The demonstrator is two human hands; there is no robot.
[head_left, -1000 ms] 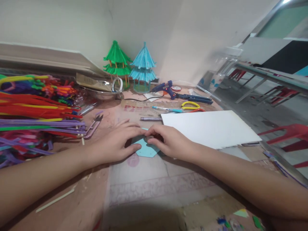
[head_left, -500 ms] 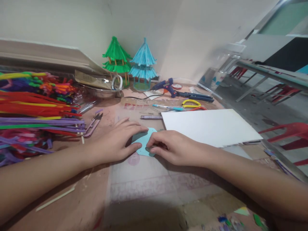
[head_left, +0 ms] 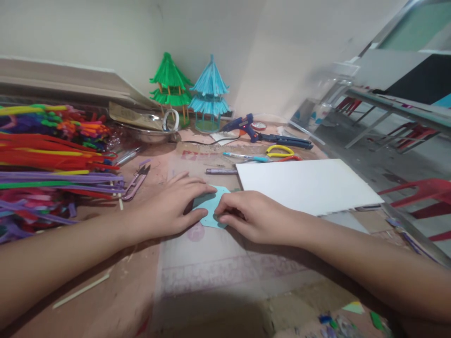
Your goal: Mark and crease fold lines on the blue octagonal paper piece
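Observation:
A light-blue piece of card (head_left: 210, 203) with cut corners lies flat on the mat (head_left: 211, 277) in front of me. My left hand (head_left: 185, 202) rests on its left side, fingers stretched out and thumb pressing near the lower left edge. At the card's right part, my right hand (head_left: 248, 216) is closed in a pinch, fingertips against the surface. Whatever it pinches is mostly hidden; only a small dark bit shows at the fingertips. Small dots mark the card.
Pipe cleaners (head_left: 52, 155) pile up at left beside thread snips (head_left: 137, 183). Behind stand a green pagoda model (head_left: 170, 84), a blue one (head_left: 210, 89) and a glue gun (head_left: 243, 126). A white board (head_left: 306, 185) lies right, near yellow-handled scissors (head_left: 280, 150) and pens.
Hardly anything differs. Both hands stay in place on the card, and the right fingertips have shifted very slightly; the dark bit between them shows less.

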